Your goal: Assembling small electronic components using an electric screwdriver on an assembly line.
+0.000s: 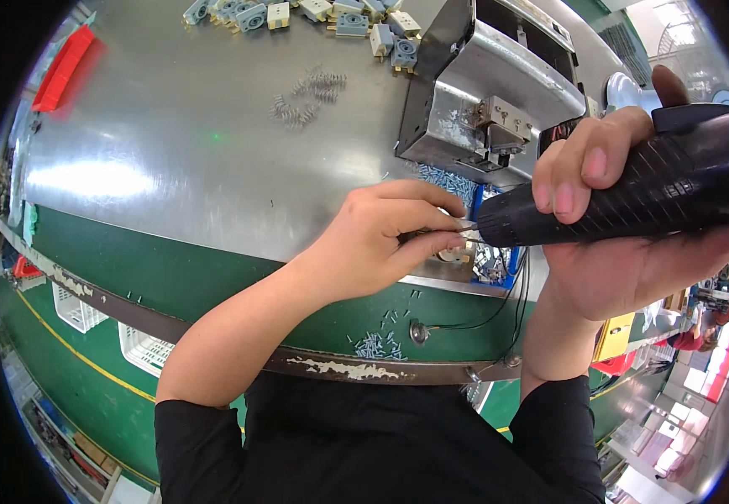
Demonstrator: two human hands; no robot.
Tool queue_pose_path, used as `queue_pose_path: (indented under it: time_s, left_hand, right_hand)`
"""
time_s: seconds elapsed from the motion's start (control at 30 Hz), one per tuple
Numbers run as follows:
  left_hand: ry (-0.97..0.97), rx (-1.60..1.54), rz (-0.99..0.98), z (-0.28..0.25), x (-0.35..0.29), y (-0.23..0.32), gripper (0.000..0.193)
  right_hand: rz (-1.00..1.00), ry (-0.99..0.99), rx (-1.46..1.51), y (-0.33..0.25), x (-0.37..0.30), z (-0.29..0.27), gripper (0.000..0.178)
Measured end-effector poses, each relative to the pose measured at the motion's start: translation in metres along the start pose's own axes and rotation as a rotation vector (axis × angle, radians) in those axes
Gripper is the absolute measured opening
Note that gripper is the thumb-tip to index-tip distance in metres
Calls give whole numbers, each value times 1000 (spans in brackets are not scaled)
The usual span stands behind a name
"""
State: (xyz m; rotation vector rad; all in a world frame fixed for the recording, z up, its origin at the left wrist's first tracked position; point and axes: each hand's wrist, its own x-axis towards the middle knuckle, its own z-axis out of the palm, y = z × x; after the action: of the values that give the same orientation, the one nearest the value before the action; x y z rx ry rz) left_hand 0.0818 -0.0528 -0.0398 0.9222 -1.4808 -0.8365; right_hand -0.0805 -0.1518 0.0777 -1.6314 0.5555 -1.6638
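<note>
A black electric screwdriver (667, 181) lies in my right hand (621, 277), whose fingers and thumb wrap round its ribbed body. Its tapered nose points left, toward the fingertips of my left hand (373, 235). Thumb and fingers of the left hand pinch together at that nose, around a small thin part that I cannot make out. Just under the nose, a blue tray (511, 281) with small metal parts is partly hidden by the tool and hands. Bluish screws (448, 180) lie heaped behind the left fingertips.
A metal fixture (499, 76) stands at the back right. Loose springs (306, 94) and several grey and cream switch-like blocks (352, 25) lie farther back. Nearer, a pile of screws (375, 346) and a round metal piece with wires (418, 333) rest on the green bench edge. A red tray (64, 69) is far left.
</note>
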Motion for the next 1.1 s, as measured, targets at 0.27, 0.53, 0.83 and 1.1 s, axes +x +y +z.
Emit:
queue_pose_path:
  time_s: [0.27, 0.53, 0.83, 1.1]
  left_hand:
    - [8, -11, 38, 0, 1, 3, 13]
    - [-10, 75, 88, -1, 0, 4, 25]
    - [-228, 185, -127, -6, 3, 8, 28]
    - [-203, 220, -74, -2, 1, 2, 29]
  right_hand:
    - [194, -407, 255, -22, -1, 7, 106]
    - [369, -465, 120, -36, -9, 19, 121]
    - [357, -246, 239, -12, -28, 8, 120]
    - [219, -441, 386, 5, -30, 2, 120]
